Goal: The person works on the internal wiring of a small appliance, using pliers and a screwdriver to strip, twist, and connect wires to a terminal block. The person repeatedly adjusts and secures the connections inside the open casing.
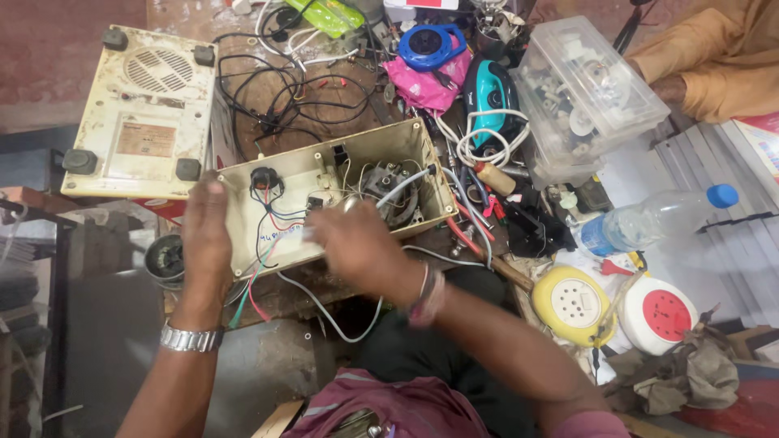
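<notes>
An open cream-coloured appliance casing (406,138) lies on the workbench with coloured wires, a black switch (264,178) and a coil inside. My left hand (207,235), with a metal watch on its wrist, grips the casing's left end. My right hand (357,247), blurred and wearing wrist bands, reaches into the casing among the wires; something small and pale may be at its fingertips, but I cannot tell what. A grey cable (324,312) trails from the casing toward me.
An upturned cream appliance base (142,113) lies far left. Behind are tangled black wires (276,97), a teal iron (491,97), a clear parts box (584,89), a water bottle (657,219), and yellow (572,304) and red-white (661,316) round extension reels. Another person's sleeve (714,57) at top right.
</notes>
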A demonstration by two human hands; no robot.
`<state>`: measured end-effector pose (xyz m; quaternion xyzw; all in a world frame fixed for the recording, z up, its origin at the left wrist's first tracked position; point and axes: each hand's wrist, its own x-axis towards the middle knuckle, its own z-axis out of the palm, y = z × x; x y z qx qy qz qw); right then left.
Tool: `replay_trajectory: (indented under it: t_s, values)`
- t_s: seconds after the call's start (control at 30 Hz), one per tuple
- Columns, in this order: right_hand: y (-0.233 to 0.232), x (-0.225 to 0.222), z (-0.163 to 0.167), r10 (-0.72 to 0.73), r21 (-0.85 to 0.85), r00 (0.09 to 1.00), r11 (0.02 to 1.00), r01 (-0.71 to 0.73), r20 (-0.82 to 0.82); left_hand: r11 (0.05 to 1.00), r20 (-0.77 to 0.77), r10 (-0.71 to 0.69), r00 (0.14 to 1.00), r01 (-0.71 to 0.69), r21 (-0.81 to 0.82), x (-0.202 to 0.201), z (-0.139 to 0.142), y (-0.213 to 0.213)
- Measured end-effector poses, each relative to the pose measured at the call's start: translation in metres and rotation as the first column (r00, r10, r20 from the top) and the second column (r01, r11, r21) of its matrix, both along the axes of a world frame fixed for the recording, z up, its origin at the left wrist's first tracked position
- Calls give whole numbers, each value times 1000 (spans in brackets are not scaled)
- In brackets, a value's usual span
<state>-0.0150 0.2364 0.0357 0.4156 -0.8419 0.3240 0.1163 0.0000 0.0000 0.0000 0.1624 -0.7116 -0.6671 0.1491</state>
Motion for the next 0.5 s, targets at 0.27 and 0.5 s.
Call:
replay_trajectory:
  t_s: [0.27, 0.5]
  values:
    - [11, 88, 123, 459, 66, 856, 872, -486, 240, 662, -194, -607, 771, 355, -661, 4, 43, 49]
    - [107, -2, 121, 125, -509, 941, 859, 56, 315, 376, -23, -903, 429, 760, -530, -36, 52, 118]
